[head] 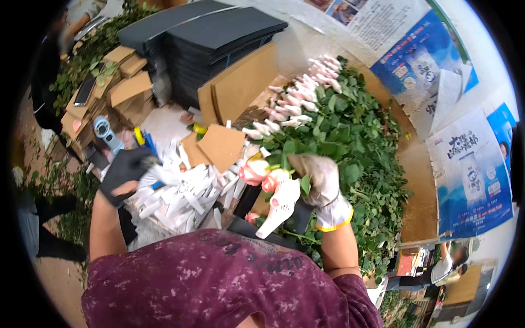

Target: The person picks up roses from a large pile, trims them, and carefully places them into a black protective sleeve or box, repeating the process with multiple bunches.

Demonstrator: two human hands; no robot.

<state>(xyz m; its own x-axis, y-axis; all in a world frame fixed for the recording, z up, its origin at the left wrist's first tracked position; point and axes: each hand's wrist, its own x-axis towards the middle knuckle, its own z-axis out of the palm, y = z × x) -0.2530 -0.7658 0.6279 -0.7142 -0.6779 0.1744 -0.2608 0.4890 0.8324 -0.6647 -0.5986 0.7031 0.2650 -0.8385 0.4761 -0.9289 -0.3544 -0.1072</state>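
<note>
My right hand (320, 184), in a pale work glove with a yellow-edged cuff, grips several rose stems. Two bare pink roses (254, 171) stick out to its left. Another bloom beside them is covered by a white foam net sleeve (279, 207), whose narrow end points down towards my shirt. My left hand (125, 174), in a black glove with bare skin showing near the thumb, is over a heap of loose white sleeves (190, 197). Its blurred fingers close on one mesh sleeve (158, 176).
Sleeved roses (297, 96) lie in rows on the right, their leafy stems (361, 143) spreading towards the wall. Behind stand black sheets (217, 33) and a cardboard panel (238, 82). A handheld fan (107, 133) and a phone (85, 90) are at left. Other people are at the edges.
</note>
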